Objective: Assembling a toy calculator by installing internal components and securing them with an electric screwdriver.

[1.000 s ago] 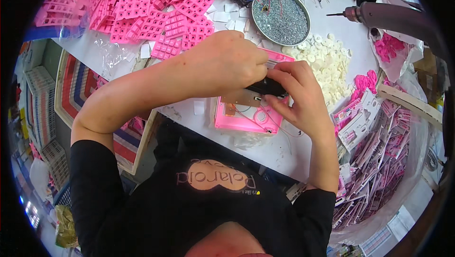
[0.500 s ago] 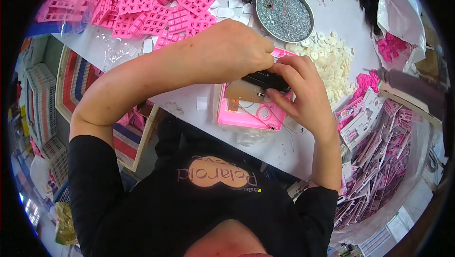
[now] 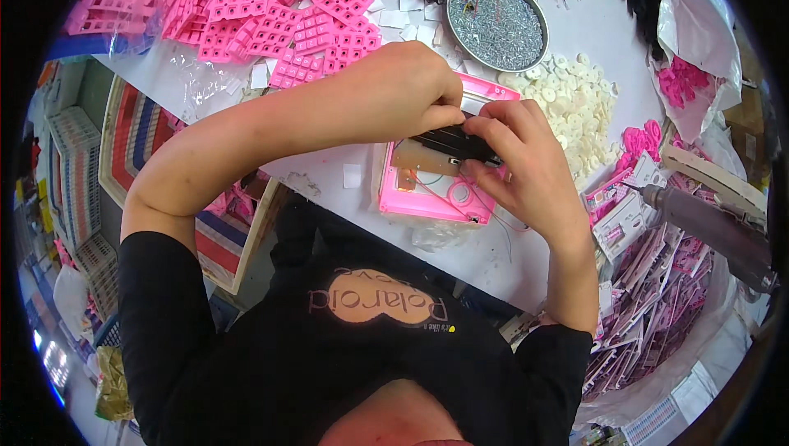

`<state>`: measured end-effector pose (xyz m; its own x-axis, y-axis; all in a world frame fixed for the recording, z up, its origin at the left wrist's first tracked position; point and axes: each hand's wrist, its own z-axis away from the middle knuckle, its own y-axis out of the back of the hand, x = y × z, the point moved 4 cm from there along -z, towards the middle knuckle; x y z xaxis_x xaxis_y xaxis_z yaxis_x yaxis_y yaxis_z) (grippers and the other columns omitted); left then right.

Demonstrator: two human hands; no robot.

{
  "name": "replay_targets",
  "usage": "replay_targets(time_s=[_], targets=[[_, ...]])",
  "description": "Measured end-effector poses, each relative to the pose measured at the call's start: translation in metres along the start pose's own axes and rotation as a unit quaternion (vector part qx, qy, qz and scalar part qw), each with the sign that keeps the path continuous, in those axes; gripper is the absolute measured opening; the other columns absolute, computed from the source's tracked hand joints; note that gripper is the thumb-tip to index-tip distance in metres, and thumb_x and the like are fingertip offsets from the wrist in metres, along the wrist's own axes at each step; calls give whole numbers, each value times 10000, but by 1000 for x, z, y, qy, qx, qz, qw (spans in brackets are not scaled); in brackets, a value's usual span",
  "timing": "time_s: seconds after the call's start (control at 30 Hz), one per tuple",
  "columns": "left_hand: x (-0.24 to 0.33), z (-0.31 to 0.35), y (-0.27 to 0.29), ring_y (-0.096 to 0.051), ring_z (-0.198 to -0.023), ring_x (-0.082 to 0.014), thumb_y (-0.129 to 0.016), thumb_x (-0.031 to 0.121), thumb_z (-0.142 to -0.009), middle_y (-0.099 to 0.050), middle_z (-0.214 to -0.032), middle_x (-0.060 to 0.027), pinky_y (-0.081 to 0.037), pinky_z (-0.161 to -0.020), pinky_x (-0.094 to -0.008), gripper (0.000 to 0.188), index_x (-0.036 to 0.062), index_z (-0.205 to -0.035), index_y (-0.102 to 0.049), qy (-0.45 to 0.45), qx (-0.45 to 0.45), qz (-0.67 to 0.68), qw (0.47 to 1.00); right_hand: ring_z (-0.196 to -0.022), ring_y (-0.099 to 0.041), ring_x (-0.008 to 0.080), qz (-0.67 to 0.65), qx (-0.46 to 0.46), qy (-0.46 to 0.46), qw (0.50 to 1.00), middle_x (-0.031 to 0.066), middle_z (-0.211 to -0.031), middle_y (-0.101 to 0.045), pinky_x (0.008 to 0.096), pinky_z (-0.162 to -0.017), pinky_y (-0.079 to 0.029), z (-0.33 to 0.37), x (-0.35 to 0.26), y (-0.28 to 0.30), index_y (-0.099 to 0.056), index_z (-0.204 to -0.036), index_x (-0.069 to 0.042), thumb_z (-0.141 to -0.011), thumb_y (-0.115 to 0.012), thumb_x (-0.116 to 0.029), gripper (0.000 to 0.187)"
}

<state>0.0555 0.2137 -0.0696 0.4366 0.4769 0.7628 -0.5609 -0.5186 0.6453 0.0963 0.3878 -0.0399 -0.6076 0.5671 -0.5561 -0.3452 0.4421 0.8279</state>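
Observation:
A pink plastic housing [image 3: 397,203] lies on the white table in front of me, with a brown board [image 3: 423,158], thin wires and a pink ring inside it. Across the board sits a long black plastic part [image 3: 452,141]. My left hand [image 3: 411,88] reaches over from the left, its fingers closed on the far edge of that part. From the right, my right hand [image 3: 530,158] grips the other end between thumb and fingers. My fingers hide some of the black part and the housing's middle.
Pink keypads [image 3: 279,27] are heaped at the far left. A round tin of small screws [image 3: 497,23] stands behind the housing, beside a pile of white discs [image 3: 571,109]. An electric screwdriver [image 3: 707,232] hangs at right above a bag of pink-and-white parts [image 3: 649,314].
My left hand has shifted slightly left, uncovering more of the black part. The screwdriver at right has swung lower. My right hand keeps nearly the same place and grip.

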Motion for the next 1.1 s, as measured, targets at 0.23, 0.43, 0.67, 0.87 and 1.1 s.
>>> replay_targets(time_s=[0.23, 0.43, 0.67, 0.87, 1.1], targets=[[-1, -9, -5, -664, -776, -336, -691, 149, -839, -670, -819, -159, -510, -695, -431, 162, -3, -893, -691, -34, 6, 21, 999, -995, -565, 327, 41, 7, -5, 999, 109, -1069, -591, 399, -822, -523, 4, -6, 0, -634, -1129, -45, -703, -761, -58, 445], [2, -16, -10, -645, -828, -384, -655, 142, -865, -654, -839, -170, -506, -752, -464, 137, 5, -873, -647, -48, 12, -69, 996, -981, -561, 351, 122, 43, -58, 990, 128, -1056, -596, 400, -833, -526, 10, -26, -11, -612, -1183, 2, -730, -722, -44, 468], [7, -25, 3, -653, -835, -364, -654, 164, -873, -656, -845, -165, -508, -733, -467, 148, 17, -890, -661, -16, -67, -53, 996, -1051, -657, 275, -3, 198, -69, 978, 170, -1147, -690, 366, -949, -492, 38, 6, 45, -657, -1174, 33, -792, -721, 40, 388], [-14, -102, 24, -713, -788, -353, -618, 159, -839, -732, -888, -164, -571, -693, -466, 180, 40, -869, -749, -50, 133, -295, 945, -1019, -659, 299, -309, 512, 83, 797, 229, -1097, -668, 452, -933, -529, -7, 66, 138, -456, -1398, 62, -977, -564, -131, 475], [-42, -123, -1, -728, -863, -340, -593, 116, -840, -737, -953, -141, -587, -670, -463, 181, 53, -913, -746, -95, 112, -332, 932, -1094, -633, 297, -341, 241, 47, 908, 232, -1163, -648, 465, -939, -516, -35, 74, 134, -427, -1414, 53, -949, -624, -212, 570]])
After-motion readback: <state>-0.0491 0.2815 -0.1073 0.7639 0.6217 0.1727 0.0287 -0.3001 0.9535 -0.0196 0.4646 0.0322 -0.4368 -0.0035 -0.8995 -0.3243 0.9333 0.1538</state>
